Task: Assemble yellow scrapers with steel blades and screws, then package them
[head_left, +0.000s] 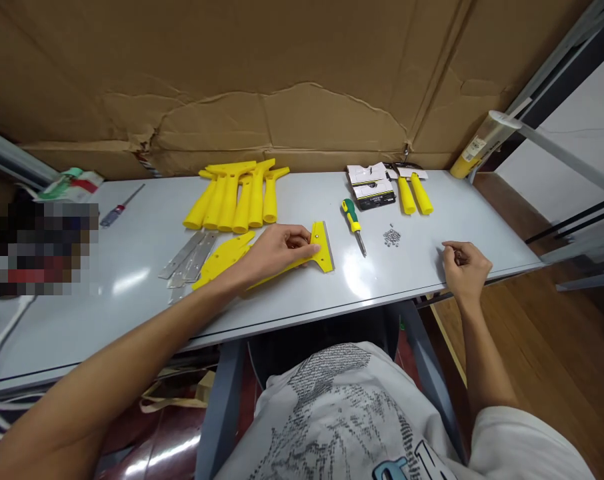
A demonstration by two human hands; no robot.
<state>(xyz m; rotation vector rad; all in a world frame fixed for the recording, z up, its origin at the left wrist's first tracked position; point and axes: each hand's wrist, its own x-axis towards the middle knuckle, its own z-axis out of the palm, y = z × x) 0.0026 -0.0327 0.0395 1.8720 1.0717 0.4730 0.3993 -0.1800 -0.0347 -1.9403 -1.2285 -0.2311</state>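
Observation:
My left hand (282,251) is closed on a yellow scraper (323,248) whose head carries a metal blade along its right edge. The scraper's handle runs down and left, partly under my hand and forearm. Near the table's right front edge is my right hand (465,267), its fingers curled; whatever they hold, if anything, is hidden. Between the hands lie a green and yellow screwdriver (353,223) and a small pile of metal nuts or screws (392,236). Flat yellow pieces (225,257) and metal blade strips (188,259) lie left of my left hand.
Several yellow handles (237,197) stand grouped at the back. At the back right are black and white packaging (371,186), two yellow-handled tools (415,193) and a clear tube (485,143). Another screwdriver (121,207) lies far left on the white table (132,320). Cardboard (282,80) rises behind.

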